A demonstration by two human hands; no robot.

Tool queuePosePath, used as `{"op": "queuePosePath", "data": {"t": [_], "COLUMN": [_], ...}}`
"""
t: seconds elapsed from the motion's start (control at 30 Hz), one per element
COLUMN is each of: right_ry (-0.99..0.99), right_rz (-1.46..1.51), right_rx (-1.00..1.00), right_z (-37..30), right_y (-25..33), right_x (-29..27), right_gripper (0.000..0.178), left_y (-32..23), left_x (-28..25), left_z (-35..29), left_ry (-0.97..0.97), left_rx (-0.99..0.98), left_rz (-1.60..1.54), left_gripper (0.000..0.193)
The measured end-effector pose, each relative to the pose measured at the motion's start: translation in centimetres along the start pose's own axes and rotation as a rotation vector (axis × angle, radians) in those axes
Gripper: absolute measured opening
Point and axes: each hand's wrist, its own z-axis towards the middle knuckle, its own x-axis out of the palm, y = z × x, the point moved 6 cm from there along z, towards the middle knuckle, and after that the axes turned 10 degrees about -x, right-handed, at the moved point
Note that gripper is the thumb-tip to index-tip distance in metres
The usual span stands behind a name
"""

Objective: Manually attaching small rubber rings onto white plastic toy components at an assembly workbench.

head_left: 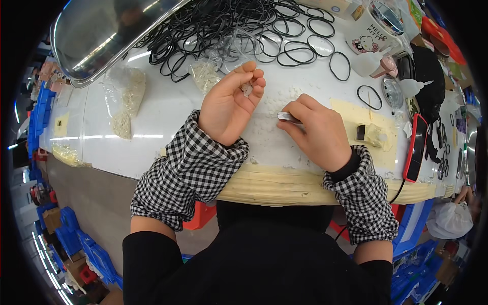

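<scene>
My left hand [229, 101] is turned palm up above the table, its fingers curled round a few small whitish pieces [247, 90]. To its right, my right hand [321, 133] pinches a small flat silver tool [288, 117] between thumb and fingers, just over the tabletop. Most of that tool is hidden in the grip, so its exact kind does not show. Loose small white pieces [285, 96] lie scattered on the table between and beyond the hands. Behind my left hand rests a clear bag of pale pieces [204, 76].
Black rubber rings [203, 25] heap up at the back beside a shiny metal tray [112, 35]. Another bag of pale pieces [124, 96] lies left. On the right are a phone in a red case [416, 147], a white mug [368, 35] and yellow tape [373, 137].
</scene>
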Motion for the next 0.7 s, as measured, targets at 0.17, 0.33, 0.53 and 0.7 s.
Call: {"op": "queuePosePath", "data": {"t": [0.17,0.33,0.53,0.7], "right_ry": [0.035,0.044,0.010,-0.114], "right_rz": [-0.102,-0.112,-0.088,-0.014], "right_rx": [0.013,0.028,0.038,0.058], "right_z": [0.3,0.2,0.2,0.5], "right_y": [0.4,0.3,-0.2,-1.2], "right_x": [0.5,0.7,0.4,-1.4], "right_gripper": [0.018,0.019,0.017,0.012], "left_y": [0.2,0.4,0.4,0.5], "left_x": [0.0,0.4,0.4,0.6], "left_z": [-0.2,-0.2,-0.2,-0.3], "left_ry": [-0.056,-0.067,-0.072,-0.088], "left_rx": [-0.017,-0.038,-0.038,-0.058], "left_rz": [0.066,0.119,0.173,0.191], "left_gripper": [0.021,0.025,0.024,0.021]}}
